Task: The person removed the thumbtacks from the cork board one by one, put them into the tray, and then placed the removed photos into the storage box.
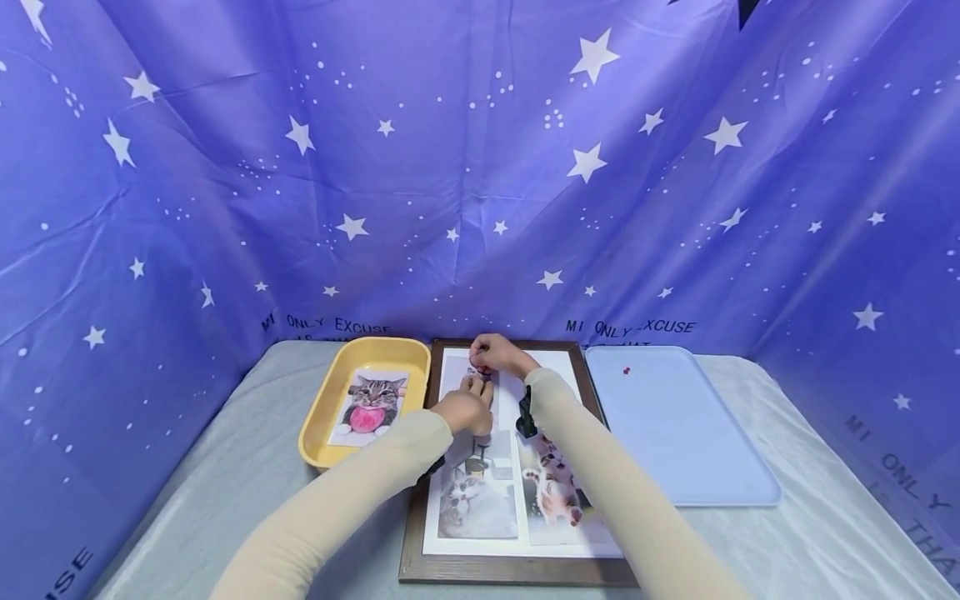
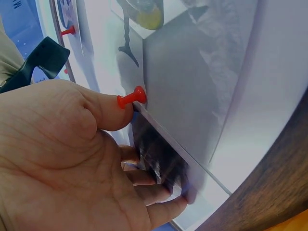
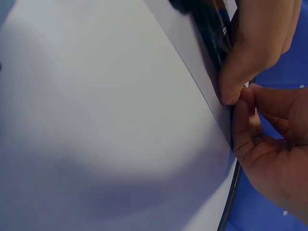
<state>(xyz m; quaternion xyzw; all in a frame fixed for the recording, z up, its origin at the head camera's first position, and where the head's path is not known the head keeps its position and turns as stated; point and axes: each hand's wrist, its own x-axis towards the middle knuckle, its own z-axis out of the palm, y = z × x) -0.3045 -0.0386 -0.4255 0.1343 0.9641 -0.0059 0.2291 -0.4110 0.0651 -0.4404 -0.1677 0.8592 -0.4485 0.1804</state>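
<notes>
A framed white board lies on the table with a photo at its upper left. My left hand presses this photo with its fingers, which lie over its dark part in the left wrist view. A red push pin stands beside the left thumb. At the photo's top edge my right hand pinches a small red push pin, mostly hidden between thumb and finger, close to the left fingertips. Lower on the board are a white cat photo and a kitten photo.
Left of the frame stands a yellow tray with a cat photo in it. A pale blue tray is on the right, holding small red push pins. The frame's brown wooden edge runs along the front. A star-patterned curtain hangs behind.
</notes>
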